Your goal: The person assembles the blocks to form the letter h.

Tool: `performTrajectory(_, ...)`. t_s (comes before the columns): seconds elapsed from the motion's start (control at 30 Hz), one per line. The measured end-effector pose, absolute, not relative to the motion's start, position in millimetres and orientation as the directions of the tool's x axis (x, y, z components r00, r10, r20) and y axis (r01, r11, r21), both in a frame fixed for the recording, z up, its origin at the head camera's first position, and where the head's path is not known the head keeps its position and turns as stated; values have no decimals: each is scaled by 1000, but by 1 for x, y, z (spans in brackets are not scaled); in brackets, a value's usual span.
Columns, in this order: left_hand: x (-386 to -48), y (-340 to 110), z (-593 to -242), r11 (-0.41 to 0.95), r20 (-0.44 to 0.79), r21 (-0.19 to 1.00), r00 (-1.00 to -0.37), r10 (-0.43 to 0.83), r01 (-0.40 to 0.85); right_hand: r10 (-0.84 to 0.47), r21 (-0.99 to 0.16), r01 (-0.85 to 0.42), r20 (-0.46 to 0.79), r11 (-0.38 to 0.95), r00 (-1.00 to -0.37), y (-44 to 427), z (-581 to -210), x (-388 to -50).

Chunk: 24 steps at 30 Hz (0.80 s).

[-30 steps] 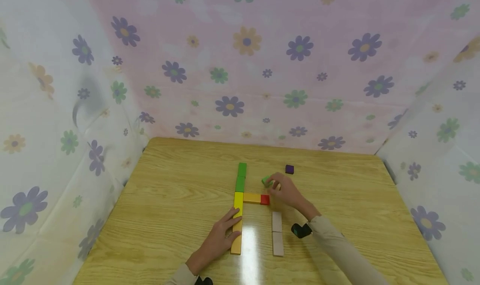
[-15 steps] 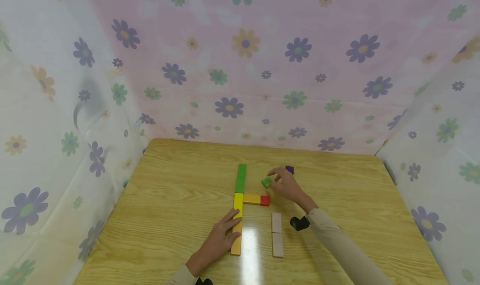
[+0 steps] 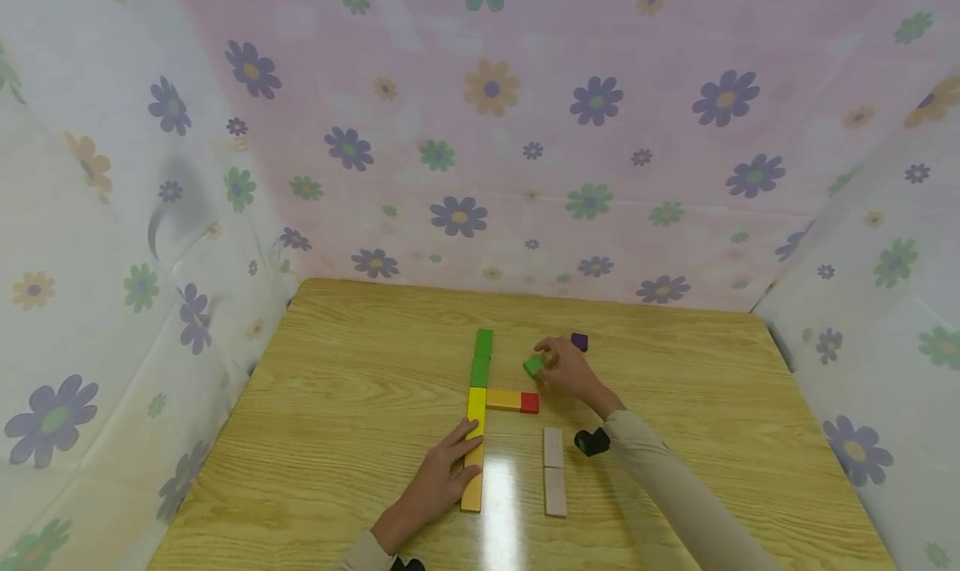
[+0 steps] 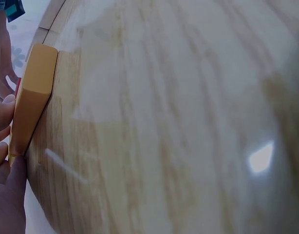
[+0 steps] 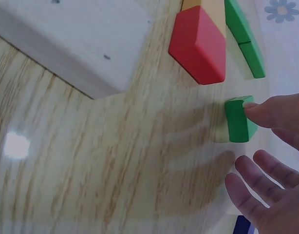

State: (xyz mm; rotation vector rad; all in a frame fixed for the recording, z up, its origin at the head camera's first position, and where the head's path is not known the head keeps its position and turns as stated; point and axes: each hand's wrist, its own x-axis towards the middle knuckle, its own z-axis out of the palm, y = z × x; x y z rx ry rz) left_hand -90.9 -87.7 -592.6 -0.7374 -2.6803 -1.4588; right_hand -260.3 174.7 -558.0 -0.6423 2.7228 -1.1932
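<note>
My left hand (image 3: 441, 471) rests over a straight row of blocks, its fingers and thumb on the yellow block (image 3: 477, 404) and orange block (image 4: 37, 73). At the row's far end lie two green blocks (image 3: 482, 358). An orange block (image 3: 503, 399) branches off rightward, with a small red block (image 3: 529, 403) at its end. Beyond it sits a small light-green block (image 5: 239, 119), turned at an angle. My right hand (image 3: 572, 371) is at that block, thumb tip over its edge in the right wrist view and the other fingers spread apart.
Two pale wooden blocks (image 3: 554, 471) lie end to end right of the row. A small dark purple block (image 3: 579, 342) sits behind my right hand. Flowered cloth (image 3: 525, 179) walls the wooden table (image 3: 360, 404) on the back and sides.
My right hand has backed slightly off the light-green block, then edged toward it again; more of the block shows now. My left hand stays still.
</note>
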Motion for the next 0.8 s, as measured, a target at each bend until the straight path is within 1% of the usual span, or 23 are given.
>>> performTrajectory(0.27,-91,-88,-594,455,242,786,-885,397,418,-433,-752,-324,57,574,-900,169,-565,-261)
performTrajectory(0.43,-92,-88,-594,455,264,776,-880,394,437,-447,-722,-351,64,597,-892,165,-568,-262)
performTrajectory(0.6,-92,-88,-593,446,242,791,-885,398,418,-439,-695,-368,84,618,-895,162,-568,-262)
performTrajectory(0.8,-91,-88,-593,457,214,797,-892,398,395,-414,-711,-350,91,610,-906,164,-567,-259)
